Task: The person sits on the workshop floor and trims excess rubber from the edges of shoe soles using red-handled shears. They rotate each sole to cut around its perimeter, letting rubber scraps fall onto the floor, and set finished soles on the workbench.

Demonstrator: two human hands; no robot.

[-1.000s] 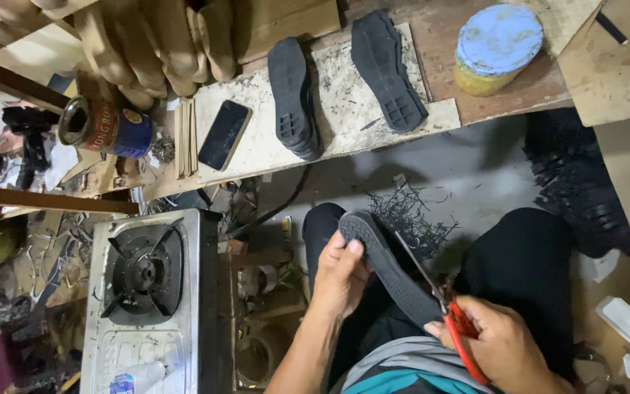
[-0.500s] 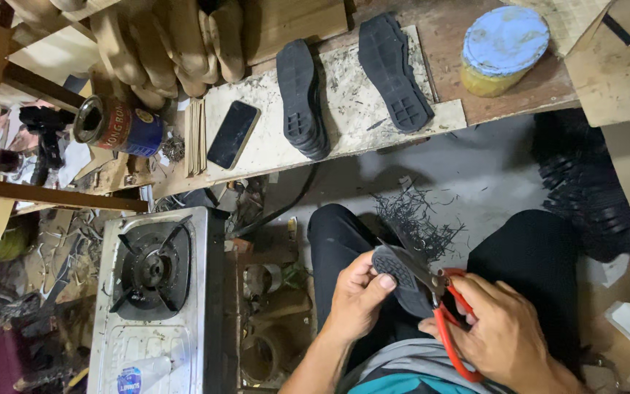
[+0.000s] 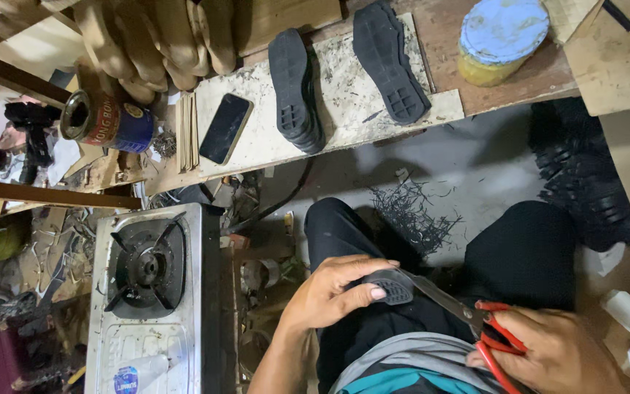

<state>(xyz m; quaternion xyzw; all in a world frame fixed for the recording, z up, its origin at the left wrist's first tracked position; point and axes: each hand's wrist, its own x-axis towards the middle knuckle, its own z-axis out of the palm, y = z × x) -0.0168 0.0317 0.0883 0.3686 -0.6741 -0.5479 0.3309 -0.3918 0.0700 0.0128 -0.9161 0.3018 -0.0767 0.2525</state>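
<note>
My left hand (image 3: 333, 292) grips a black rubber shoe sole (image 3: 390, 286) over my lap, thumb pressed on its treaded end. My right hand (image 3: 552, 354) holds red-handled scissors (image 3: 468, 321), whose blades reach the sole's edge. Most of the sole is hidden behind my left hand. Two more black soles (image 3: 294, 89) (image 3: 389, 60) lie on the low wooden bench (image 3: 359, 124) ahead. Black rubber trimmings (image 3: 411, 211) are scattered on the grey floor between my knees.
On the bench are a black phone (image 3: 224, 128), a blue-lidded yellow tin (image 3: 501, 38), a glue can (image 3: 107, 120) and wooden shoe lasts (image 3: 154, 40). A single-burner gas stove (image 3: 153, 292) stands left of my leg. A stack of black soles (image 3: 585, 182) lies right.
The sole has been turned and drawn closer, so only its end shows past my left hand. The scissors stay at its edge, and the view has tilted down slightly.
</note>
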